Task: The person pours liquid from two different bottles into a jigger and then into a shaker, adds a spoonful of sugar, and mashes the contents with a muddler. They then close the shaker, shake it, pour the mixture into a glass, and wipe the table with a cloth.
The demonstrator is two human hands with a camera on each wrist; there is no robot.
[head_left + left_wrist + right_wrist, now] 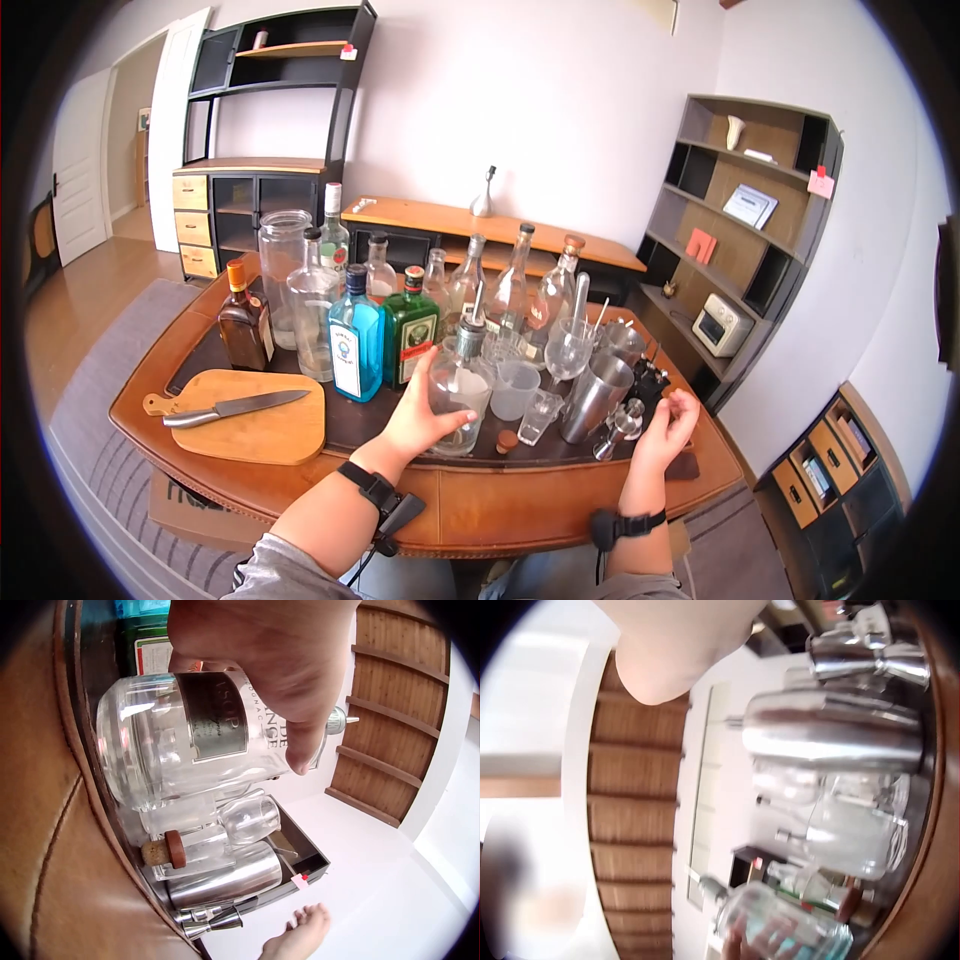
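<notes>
On the table (485, 500), one brown bottle (245, 325), one blue bottle (357, 335) and one green bottle (411, 325). At near middle, one clear bottle (468, 385); farther back, seven more clear bottles (515, 285), as far as countable behind the overlap. At far left, one big jar (285, 245). At near left, one cutting board (285, 430) and one knife (245, 405). Toward the right, one cork stopper (507, 440), one wine glass (568, 355), one big metal cup (597, 400), and at least two metal measuring cups (606, 445), exact number unclear. On far furniture, two pink notes (821, 182).
</notes>
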